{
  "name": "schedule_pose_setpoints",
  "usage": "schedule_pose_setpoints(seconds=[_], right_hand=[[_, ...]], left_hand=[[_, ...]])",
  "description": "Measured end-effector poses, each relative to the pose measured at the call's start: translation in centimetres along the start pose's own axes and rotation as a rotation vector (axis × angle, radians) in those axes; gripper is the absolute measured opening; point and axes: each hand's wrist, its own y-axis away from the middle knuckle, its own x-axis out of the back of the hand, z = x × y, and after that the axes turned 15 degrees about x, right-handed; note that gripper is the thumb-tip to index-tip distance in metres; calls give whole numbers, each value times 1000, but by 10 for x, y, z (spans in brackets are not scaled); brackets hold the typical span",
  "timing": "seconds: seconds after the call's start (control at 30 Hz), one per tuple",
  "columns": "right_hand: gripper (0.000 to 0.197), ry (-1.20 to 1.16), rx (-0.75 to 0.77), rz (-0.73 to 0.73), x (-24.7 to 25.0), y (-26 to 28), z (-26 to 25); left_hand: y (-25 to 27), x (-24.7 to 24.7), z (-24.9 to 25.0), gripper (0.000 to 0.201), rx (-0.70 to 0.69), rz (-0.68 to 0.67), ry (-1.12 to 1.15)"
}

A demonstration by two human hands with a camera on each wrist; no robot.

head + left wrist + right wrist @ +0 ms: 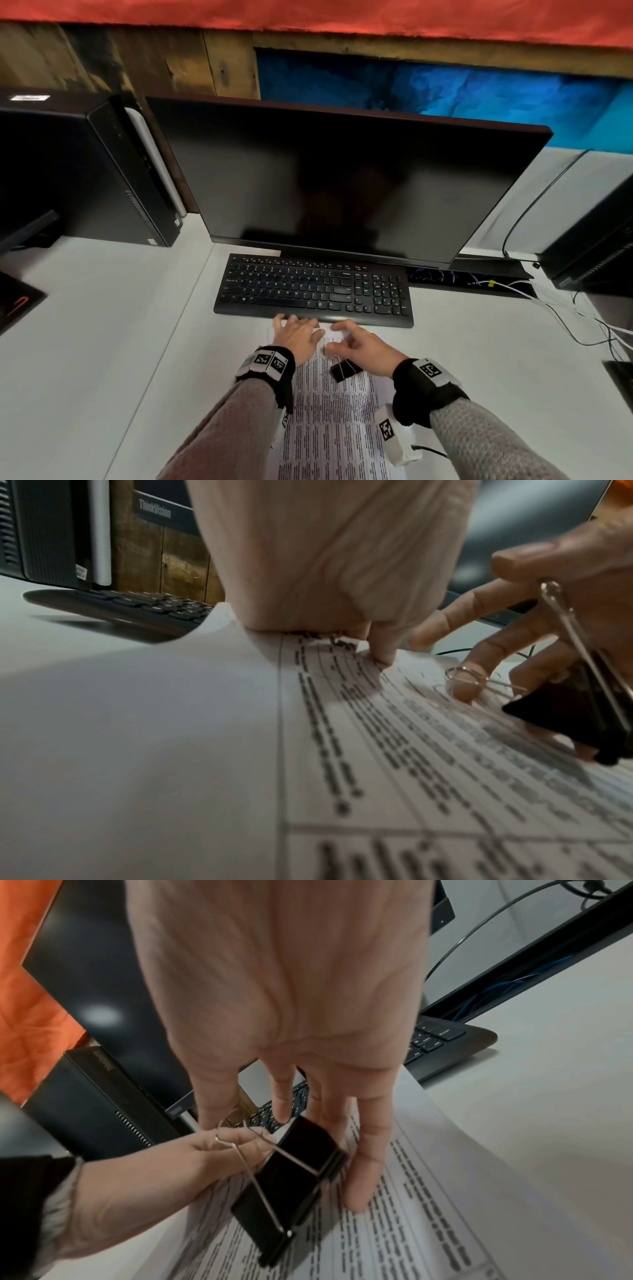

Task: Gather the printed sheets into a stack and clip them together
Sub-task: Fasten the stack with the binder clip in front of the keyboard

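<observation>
nearest the wearer, two grey knit sleeves (219,431) with black wrist bands reach forward over the printed sheets (329,421), which lie lengthwise on the white desk (102,325) and run from the bottom edge up to the keyboard. a black binder clip (345,370) with its wire handles up sits over the sheets just beneath the right hand (361,346). the right wrist view shows the clip under the palm, the fingers (363,1164) stretched down with a tip on the paper; whether the thumb is closed on the clip cannot be told. the left hand (298,334) lies on the far left corner of the sheets, fingers curled at the top edge and a fingertip (383,653) pressing the paper, which lifts in a curve there. just beyond the hands is a black keyboard (313,289), the paper's top edge touching its front. behind it stands a dark monitor (342,185), with a black computer tower (78,171) to the left and cables (565,318) on the right.
</observation>
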Motion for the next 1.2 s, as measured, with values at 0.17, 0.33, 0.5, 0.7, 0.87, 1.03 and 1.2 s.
schedule_pose_setpoints(seconds=[0.17, 0.33, 0.5, 0.7, 0.87, 1.03, 1.2], right_hand=[[46, -6, 6, 54, 0, 0, -1], [27, -18, -18, 137, -10, -2, 6], [46, -44, -18, 160, -10, -6, 13], [61, -42, -18, 96, 4, 0, 5], [65, -60, -47, 10, 15, 1, -4], [61, 42, -68, -73, 22, 1, -3], [56, 119, -68, -116, 24, 1, -6]], left_hand=[[0, 0, 0, 36, 1, 2, -2], [0, 0, 0, 37, 0, 8, 3], [-1, 0, 0, 36, 6, 6, 0], [-1, 0, 0, 36, 10, 1, -10], [-2, -1, -1, 38, 9, 2, -10], [-4, -2, -1, 39, 12, 9, -7], [-4, -2, -1, 40, 15, 9, -9]])
